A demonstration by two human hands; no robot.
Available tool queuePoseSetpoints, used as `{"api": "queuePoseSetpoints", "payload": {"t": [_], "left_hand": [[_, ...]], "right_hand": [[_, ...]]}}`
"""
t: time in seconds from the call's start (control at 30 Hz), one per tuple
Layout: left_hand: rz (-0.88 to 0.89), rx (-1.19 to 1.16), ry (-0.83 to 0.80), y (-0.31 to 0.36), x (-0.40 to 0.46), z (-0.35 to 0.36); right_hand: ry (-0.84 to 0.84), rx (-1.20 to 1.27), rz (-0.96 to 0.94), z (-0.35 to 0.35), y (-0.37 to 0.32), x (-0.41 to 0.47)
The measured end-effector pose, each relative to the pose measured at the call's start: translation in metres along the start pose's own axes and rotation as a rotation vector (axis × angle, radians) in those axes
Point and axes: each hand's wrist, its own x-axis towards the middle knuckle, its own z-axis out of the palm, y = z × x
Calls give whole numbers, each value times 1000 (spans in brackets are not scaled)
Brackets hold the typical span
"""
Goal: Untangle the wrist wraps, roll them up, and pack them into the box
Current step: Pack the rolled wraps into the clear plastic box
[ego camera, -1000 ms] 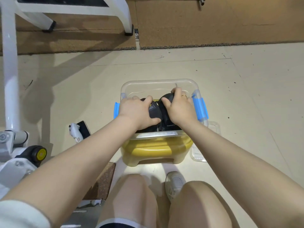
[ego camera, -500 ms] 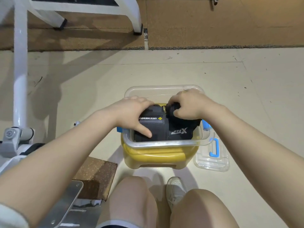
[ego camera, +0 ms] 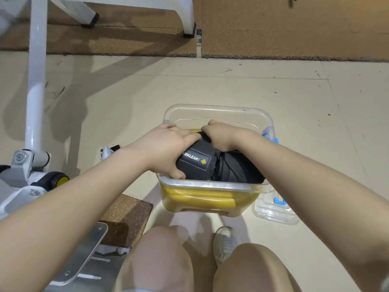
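Observation:
A clear plastic box (ego camera: 216, 111) stands on a yellow stool (ego camera: 202, 201) in front of my knees. Two rolled black wrist wraps lie side by side inside it. My left hand (ego camera: 166, 148) grips the left roll (ego camera: 196, 163), which bears a white logo, with the thumb under its near side. My right hand (ego camera: 223, 134) curls over the far end of the right roll (ego camera: 237, 169) and holds it down. The far half of the box holds nothing that I can see.
The box's clear lid (ego camera: 273, 211) with a blue clip lies on the floor right of the stool. A white machine frame (ego camera: 36, 81) and a yellow-hubbed wheel (ego camera: 60, 180) stand at left. A brown mat piece (ego camera: 126, 216) and a metal plate (ego camera: 84, 249) lie near my left knee.
Both hands have shifted on the rolls: the left hand now wraps round the left roll and has turned it, and the right hand has slid to the far end of the right roll.

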Motion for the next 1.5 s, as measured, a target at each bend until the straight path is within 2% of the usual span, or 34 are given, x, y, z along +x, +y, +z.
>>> {"api": "queuePoseSetpoints", "payload": {"t": [0.1,0.23,0.3,0.43,0.5,0.57,0.63,0.73,0.9,1.0,1.17,1.3,1.37,1.4,1.43,1.5], "left_hand": [[1,-78,6,-1,-1,2],[1,-142,83,-1,-6,2],[20,-145,165,-2,-10,4],[74,-56,383,-2,-19,11],[49,-37,383,-2,-18,13],[-3,-49,319,-4,-13,12],[-62,-58,239,-3,-4,8],[-106,-4,174,-1,16,0],[-170,185,112,-5,45,13],[-169,320,64,-2,54,19],[-285,221,12,5,58,15],[-338,191,-16,11,59,12],[-358,84,14,9,53,9],[-386,-52,81,10,49,7],[-427,-259,185,14,44,3],[-538,-860,401,26,33,-8]], "right_hand": [[121,-40,44,5,0,0],[97,359,61,8,11,-3],[142,537,57,9,15,-7],[395,660,-63,6,21,-33],[565,682,-94,-1,22,-49],[689,761,-41,-11,27,-59],[657,829,13,-17,35,-64],[508,719,78,-17,43,-72],[536,810,120,-10,45,-68],[515,728,133,-6,39,-64],[482,619,154,-3,37,-63],[506,736,221,-2,30,-59],[548,842,233,-1,21,-59],[564,839,234,0,16,-59],[584,816,231,2,12,-58],[659,769,200,5,3,-58]]}}
